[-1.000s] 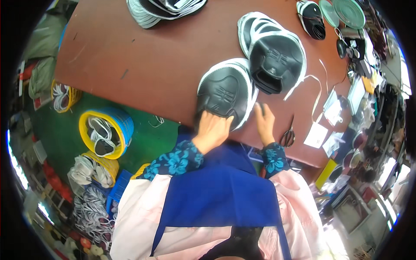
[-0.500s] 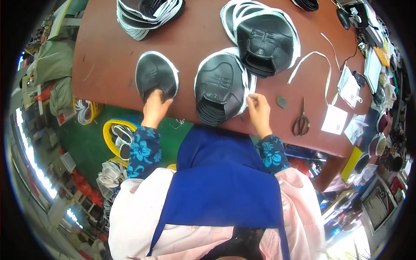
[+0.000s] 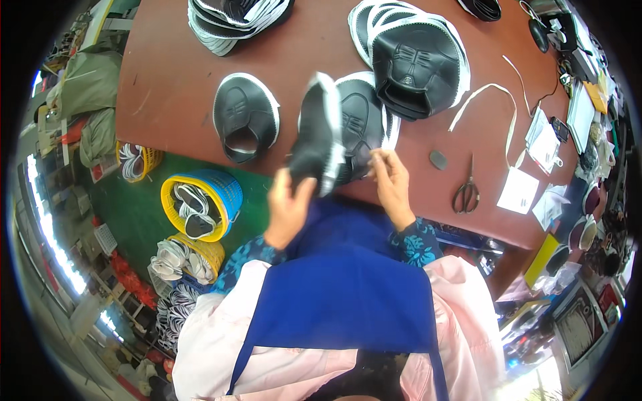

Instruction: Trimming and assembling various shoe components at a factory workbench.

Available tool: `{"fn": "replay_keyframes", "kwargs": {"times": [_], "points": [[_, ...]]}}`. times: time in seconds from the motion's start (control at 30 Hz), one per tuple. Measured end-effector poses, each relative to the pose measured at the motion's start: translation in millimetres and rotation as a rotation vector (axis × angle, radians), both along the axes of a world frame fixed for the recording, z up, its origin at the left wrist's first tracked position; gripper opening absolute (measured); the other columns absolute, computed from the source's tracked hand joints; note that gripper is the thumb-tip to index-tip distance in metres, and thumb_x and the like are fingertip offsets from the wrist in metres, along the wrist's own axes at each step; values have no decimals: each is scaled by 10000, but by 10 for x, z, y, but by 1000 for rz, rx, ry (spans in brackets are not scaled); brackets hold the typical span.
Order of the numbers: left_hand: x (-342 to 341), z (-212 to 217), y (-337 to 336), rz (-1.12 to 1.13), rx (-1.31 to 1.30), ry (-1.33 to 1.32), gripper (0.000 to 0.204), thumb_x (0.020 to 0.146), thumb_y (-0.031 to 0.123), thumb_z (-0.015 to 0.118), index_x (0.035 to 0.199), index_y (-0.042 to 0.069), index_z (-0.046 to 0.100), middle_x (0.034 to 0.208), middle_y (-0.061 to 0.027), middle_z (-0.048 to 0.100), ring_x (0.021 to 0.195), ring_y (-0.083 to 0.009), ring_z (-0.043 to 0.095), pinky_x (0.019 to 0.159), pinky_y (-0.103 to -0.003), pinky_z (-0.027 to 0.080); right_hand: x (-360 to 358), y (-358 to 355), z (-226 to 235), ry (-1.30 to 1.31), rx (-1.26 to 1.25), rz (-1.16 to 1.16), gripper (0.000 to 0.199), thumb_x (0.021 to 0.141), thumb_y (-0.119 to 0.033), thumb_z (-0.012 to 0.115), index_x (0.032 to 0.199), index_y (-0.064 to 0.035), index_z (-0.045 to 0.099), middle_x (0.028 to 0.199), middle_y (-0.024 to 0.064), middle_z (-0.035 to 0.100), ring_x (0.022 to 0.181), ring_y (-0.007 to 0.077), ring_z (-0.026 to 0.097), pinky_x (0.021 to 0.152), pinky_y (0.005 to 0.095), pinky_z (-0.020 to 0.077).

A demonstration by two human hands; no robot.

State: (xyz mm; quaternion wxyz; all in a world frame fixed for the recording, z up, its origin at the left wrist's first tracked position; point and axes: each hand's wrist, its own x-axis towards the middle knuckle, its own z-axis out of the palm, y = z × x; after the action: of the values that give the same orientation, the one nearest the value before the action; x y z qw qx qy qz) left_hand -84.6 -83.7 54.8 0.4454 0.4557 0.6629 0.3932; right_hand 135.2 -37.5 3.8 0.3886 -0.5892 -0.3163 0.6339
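A black shoe upper (image 3: 313, 137) with a white edge is tilted up and smeared by motion; my left hand (image 3: 289, 207) grips its lower end. Behind it, partly covered, lies a stack of black uppers (image 3: 358, 120) at the table's front edge. My right hand (image 3: 392, 184) is at the right side of that stack, thumb and fingers pinched together; whether they hold the stack's edge or something small I cannot make out. A single upper (image 3: 244, 117) rests alone to the left, its opening facing me.
More uppers are piled at the back left (image 3: 234, 23) and back right (image 3: 418, 63) of the brown table (image 3: 167, 87). To the right lie scissors (image 3: 466, 195), a grey-green flat piece (image 3: 437, 160), white tape (image 3: 511, 120) and papers (image 3: 518, 188). Baskets (image 3: 231, 200) stand on the green floor.
My left hand has let go of the single upper on the left and moved right, lifting another upper off the front stack. My right hand has stayed near the stack's right side.
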Motion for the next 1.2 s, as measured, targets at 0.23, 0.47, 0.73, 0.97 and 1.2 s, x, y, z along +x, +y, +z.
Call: {"fn": "replay_keyframes", "kwargs": {"times": [0.23, 0.47, 0.73, 0.97, 1.2], "points": [[-1141, -373, 320, -90, -59, 815, 461, 934, 129, 629, 1295, -98, 455, 1169, -331, 601, 1069, -494, 586, 898, -495, 472, 249, -128, -670, -407, 32, -68, 220, 930, -129, 666, 1105, -11, 601, 863, 41, 631, 697, 93, 589, 641, 268, 507], [-807, -339, 767, -49, 279, 1041, 394, 821, 137, 763, 1141, 3, 577, 1004, -148, 599, 929, -339, 579, 859, -440, 461, 320, 5, -634, -596, 110, -67, 137, 907, -134, 694, 952, -18, 637, 820, 57, 604, 648, 119, 550, 617, 279, 483], [444, -505, 374, -521, 202, 453, 232, 942, 194, 613, 1022, -13, 680, 1091, -178, 644, 1027, -381, 575, 916, -441, 464, 1520, -186, -926, -1254, 53, 20, 504, 744, -238, 840, 1147, -51, 604, 1073, 162, 593, 1023, 374, 565, 886, 446, 473], [502, -1063, 585, -98, -467, 121, 668, 1006, 504, 426, 818, -78, 695, 821, -340, 657, 931, -474, 648, 870, -487, 473, 572, 290, -399, -371, -86, 234, 318, 942, -318, 647, 1071, -29, 621, 889, 187, 669, 777, 356, 632, 737, 407, 513], [579, -1189, 655, -106, -419, 328, 698, 988, 517, 479, 742, -105, 676, 653, -215, 668, 676, -353, 691, 745, -446, 525, 74, 489, -583, -924, 20, 578, 373, 925, -432, 590, 919, -62, 632, 836, 243, 688, 832, 465, 663, 741, 556, 518]]}}
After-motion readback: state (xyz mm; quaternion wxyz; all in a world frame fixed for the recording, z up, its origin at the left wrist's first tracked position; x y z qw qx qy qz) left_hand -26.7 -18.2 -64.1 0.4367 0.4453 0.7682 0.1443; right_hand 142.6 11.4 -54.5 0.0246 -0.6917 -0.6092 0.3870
